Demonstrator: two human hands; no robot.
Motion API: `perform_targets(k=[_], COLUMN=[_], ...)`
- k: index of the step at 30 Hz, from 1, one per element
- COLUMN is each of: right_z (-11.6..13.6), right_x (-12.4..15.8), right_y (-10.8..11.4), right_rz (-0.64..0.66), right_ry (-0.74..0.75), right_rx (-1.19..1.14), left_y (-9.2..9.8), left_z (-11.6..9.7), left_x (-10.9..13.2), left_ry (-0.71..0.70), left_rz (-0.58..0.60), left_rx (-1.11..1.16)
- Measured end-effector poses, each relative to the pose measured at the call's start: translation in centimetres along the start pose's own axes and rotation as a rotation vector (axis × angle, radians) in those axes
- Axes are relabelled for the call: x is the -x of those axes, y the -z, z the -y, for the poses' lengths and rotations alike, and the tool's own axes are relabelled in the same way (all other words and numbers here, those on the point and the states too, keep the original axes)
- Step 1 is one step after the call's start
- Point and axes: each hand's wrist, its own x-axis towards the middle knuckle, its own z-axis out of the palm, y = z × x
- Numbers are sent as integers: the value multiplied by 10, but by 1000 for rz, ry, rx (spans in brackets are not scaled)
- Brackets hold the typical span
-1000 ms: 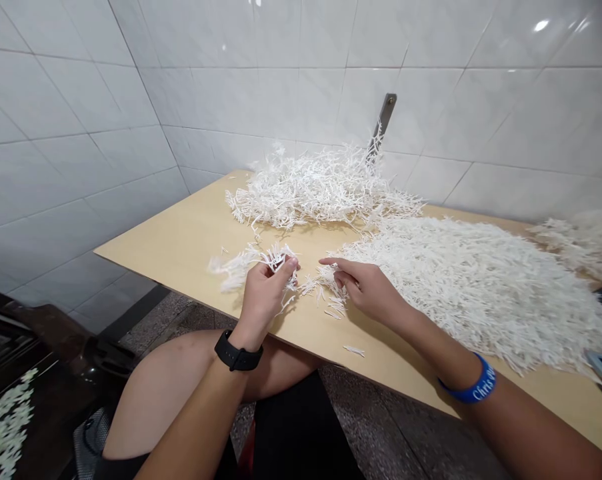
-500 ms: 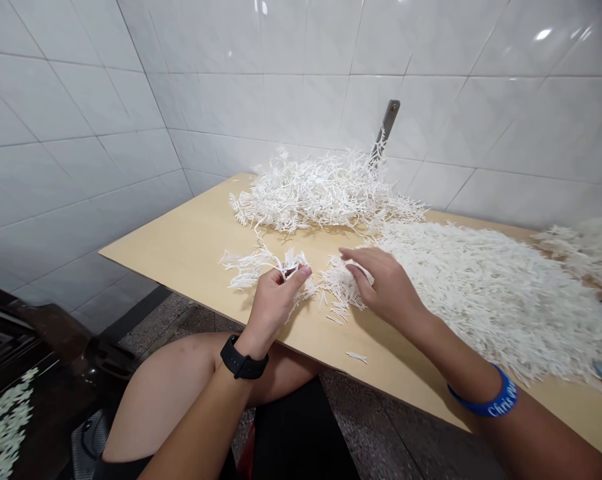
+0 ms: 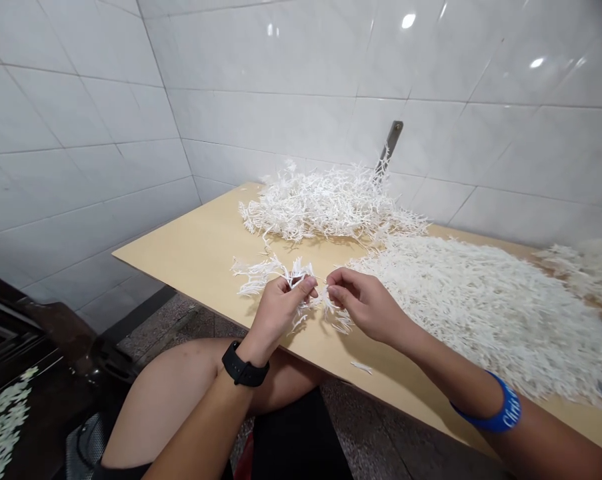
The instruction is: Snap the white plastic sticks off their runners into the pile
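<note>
My left hand [image 3: 279, 313] pinches a small tangle of white fringed strips [image 3: 265, 275], whose ends stick out on both sides of the fingers. My right hand [image 3: 363, 303] is close beside it, with thumb and forefinger pinched on thin white strands [image 3: 335, 313] running from that tangle. A heap of the same strips [image 3: 325, 205] lies behind my hands. A broader, flatter mass of strips [image 3: 485, 313] spreads right of my right hand. One loose piece [image 3: 361, 367] lies near the front edge of the pale wooden board [image 3: 191, 250].
White tiled walls [image 3: 261, 120] meet behind the board, with a metal bracket [image 3: 389, 148] on the wall. Another tuft of strips [image 3: 581, 273] lies at the far right. My bare legs [image 3: 181, 400] are under the board's front edge. Pale pieces [image 3: 1, 427] lie on dark furniture at lower left.
My right hand has moved left, off the broad mass, and now pinches strands close to my left hand. The whole scene sits lower in the view.
</note>
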Motion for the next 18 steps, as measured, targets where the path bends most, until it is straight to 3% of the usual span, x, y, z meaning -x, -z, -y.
perform_targets(k=[3, 7, 8, 12, 18], right_z=[13, 21, 21, 23, 26], right_x=[-8, -47, -57, -67, -32], right_y=[14, 41, 46, 39, -2], right_rz=[-74, -367, -390, -259, -162], right_ry=[112, 218, 203, 129, 164], right_rx=[42, 170, 149, 73, 110], left_y=[7, 11, 11, 13, 10], left_z=[0, -1, -1, -5, -16], left_x=[-2, -2, -2, -1, 9], left_ry=[5, 18, 17, -31, -86], left_rz=[-13, -8, -17, -63, -17], left_rx=[32, 165, 195, 218, 110])
